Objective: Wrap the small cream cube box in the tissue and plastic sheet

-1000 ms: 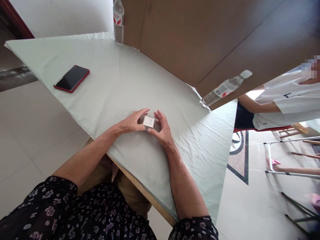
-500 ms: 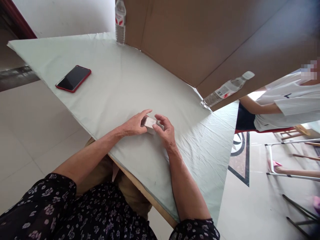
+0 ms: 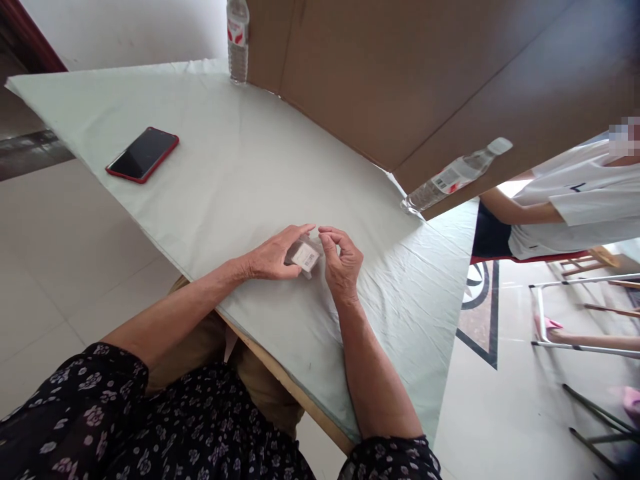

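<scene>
A small clear plastic box (image 3: 305,257) with a white label and a dark barcode-like patch is in my left hand (image 3: 275,257), gripped between thumb and fingers. It is just over the pale tablecloth; I cannot tell if its base touches the cloth. Just right of the box, my right hand (image 3: 343,263) is closed in a pinch, thumb tip against the index finger. Anything between those fingertips is too small or hidden to make out.
A phone (image 3: 143,155) in a red case lies on the pale tablecloth (image 3: 215,180) at left. Brown cardboard panels (image 3: 360,80) stand behind, with one plastic bottle (image 3: 239,43) upright and another (image 3: 455,175) appearing tilted against them. A person (image 3: 565,200) in white sits at right.
My right hand has come off the box and shifted slightly right, its fingers closing to a pinch. The box has turned in my left hand, so its labelled face shows more.
</scene>
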The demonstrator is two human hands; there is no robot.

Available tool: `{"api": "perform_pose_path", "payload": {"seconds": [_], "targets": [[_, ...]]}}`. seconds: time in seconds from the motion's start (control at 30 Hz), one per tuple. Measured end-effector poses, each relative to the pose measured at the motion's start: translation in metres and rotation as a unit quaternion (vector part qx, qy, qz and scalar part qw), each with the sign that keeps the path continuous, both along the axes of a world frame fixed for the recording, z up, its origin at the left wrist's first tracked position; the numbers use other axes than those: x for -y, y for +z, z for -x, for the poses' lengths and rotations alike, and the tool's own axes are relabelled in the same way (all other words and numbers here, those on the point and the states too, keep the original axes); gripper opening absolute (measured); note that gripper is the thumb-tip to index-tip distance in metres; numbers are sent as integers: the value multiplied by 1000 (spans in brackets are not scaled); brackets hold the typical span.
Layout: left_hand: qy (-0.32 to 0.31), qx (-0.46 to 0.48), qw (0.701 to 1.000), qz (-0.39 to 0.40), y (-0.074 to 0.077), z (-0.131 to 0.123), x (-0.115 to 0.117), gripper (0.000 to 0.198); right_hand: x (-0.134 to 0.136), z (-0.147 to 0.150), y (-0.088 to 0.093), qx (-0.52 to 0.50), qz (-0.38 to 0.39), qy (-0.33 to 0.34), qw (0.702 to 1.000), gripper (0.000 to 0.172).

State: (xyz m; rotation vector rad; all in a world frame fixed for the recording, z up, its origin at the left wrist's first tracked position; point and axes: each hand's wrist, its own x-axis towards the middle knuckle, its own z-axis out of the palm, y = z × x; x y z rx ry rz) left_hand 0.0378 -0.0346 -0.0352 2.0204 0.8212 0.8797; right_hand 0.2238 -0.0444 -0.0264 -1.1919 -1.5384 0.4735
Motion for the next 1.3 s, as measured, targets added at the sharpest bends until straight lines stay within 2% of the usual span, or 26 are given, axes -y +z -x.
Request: {"api": "perform_pose_path", "payload": {"seconds": [0.17, 0.33, 0.47, 0.57, 0.63, 0.73, 0.8, 0.87, 0.93, 1.03, 1.17, 1.3], "targets": [[19, 4, 991, 133, 11, 0, 4, 92, -4, -5, 13, -37, -17, -16, 999, 16], [-29, 8, 986, 161, 14, -1, 5, 91, -15, -21, 16, -103, -7, -63, 993, 20], [-78, 52, 976, 198, 14, -1, 3, 72, -29, -42, 4, -188, 37, -117, 974, 24], [-83, 12, 976, 200, 15, 0, 0, 50, -36, -54, -9, -229, 79, -127, 962, 30], [-61, -12, 978, 200, 15, 0, -1, 42, -39, -59, -15, -254, 121, -104, 954, 37], [-6, 12, 973, 231, 10, -1, -2, 41, -38, -66, -17, -280, 228, -7, 933, 58], [31, 43, 967, 250, 7, -2, -2, 45, -34, -68, -14, -268, 292, 56, 917, 69], [55, 60, 961, 264, 6, -3, -2, 50, -28, -66, -10, -226, 319, 90, 916, 75], [66, 68, 956, 279, 9, -2, -2, 58, -22, -59, -8, -178, 310, 101, 928, 76], [69, 83, 949, 295, 14, -1, -1, 62, -18, -42, -12, -145, 259, 92, 951, 63], [72, 129, 939, 311, 16, 0, -2, 55, -21, -29, -21, -163, 163, -1, 973, 55], [100, 141, 933, 315, 12, -1, -4, 50, -25, -34, -25, -178, 111, -87, 974, 52]]}}
